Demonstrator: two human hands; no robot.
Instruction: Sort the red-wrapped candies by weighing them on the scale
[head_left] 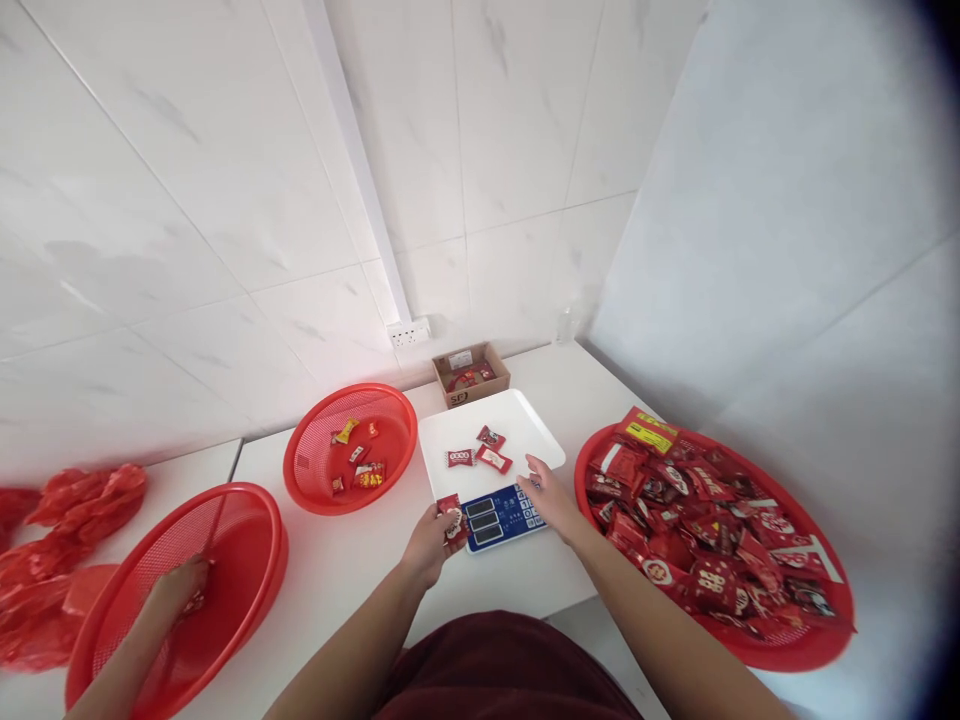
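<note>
At the left end of the white desk [337, 585] lie crumpled red plastic bags [82, 545]. Next to them is a deep red basket [274, 540], and inside it a co-worker's hand [184, 585] reaches low; its grip cannot be told clearly. Nearer to the back edge stands a shallow red basket [406, 445] with several small sweets [370, 475], yellow and red.

Then comes the person's left hand [427, 545] — its fingers are closed around a red packet [450, 515], at the front left corner of a scale [536, 420]. On the white plate of this scale rest three red sweets [460, 458], apart from its edges. Behind it, by the back edge of the desk, is a small carton [487, 387] with red things inside. The right hand [546, 492] is over the scale's front right corner, near the keys, with fingers spread and nothing visible in it; whether it touches the keys cannot be told. At the desk's right edge, a wide basket [841, 600] is full of red packages [712, 535].
</note>
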